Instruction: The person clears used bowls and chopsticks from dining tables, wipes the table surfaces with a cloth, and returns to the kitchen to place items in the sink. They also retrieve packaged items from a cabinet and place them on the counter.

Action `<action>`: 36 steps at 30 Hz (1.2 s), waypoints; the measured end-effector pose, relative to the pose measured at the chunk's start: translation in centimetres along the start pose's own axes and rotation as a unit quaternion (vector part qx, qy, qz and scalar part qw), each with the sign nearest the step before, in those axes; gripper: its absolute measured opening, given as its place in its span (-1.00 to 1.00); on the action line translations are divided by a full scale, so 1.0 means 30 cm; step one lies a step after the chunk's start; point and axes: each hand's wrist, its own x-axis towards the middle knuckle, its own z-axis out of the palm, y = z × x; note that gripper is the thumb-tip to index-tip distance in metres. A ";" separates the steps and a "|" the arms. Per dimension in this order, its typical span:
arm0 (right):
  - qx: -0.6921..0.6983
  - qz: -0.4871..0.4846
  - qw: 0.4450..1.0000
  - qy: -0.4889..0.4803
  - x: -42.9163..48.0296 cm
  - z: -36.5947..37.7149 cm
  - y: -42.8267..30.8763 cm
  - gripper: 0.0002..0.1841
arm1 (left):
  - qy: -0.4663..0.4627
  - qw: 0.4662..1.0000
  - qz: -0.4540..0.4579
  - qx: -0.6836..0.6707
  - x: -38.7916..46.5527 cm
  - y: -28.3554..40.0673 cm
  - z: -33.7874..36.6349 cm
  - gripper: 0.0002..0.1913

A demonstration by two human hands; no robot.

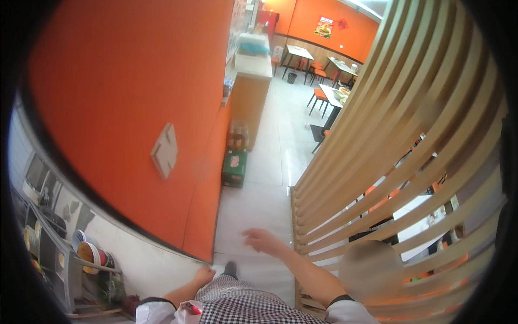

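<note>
My right hand (pixel 261 241) is raised in front of me over the pale floor, its fingers loosely bent and apart, holding nothing. It is near the lower end of a wooden slat screen (pixel 364 109) without touching it. Low by my left side, my left hand (pixel 204 275) is curled in a loose fist, and nothing shows in it. A black-and-white checked apron (pixel 259 303) covers my front. One dark shoe (pixel 230 269) shows on the floor ahead.
An orange wall (pixel 121 101) bounds the passage on the left. A green box (pixel 234 168) stands along it, before a counter (pixel 253 67). Farther off are white tables (pixel 298 52) and orange stools (pixel 321 94). At lower left a shelf rack (pixel 66 259) holds stacked tubs (pixel 91 253).
</note>
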 end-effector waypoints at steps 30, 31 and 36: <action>0.093 0.315 0.879 0.347 0.818 -1.680 0.676 -0.69 | -0.297 0.916 0.249 0.105 2.477 1.812 -0.579 -0.52; 0.095 0.303 0.884 0.343 0.893 -1.783 0.644 -0.68 | -0.308 0.914 0.241 0.103 2.557 1.832 -0.621 -0.53; 0.093 0.256 0.904 0.329 1.213 -2.270 0.472 -0.68 | -0.173 0.970 0.168 -0.007 2.943 1.953 -0.863 -0.53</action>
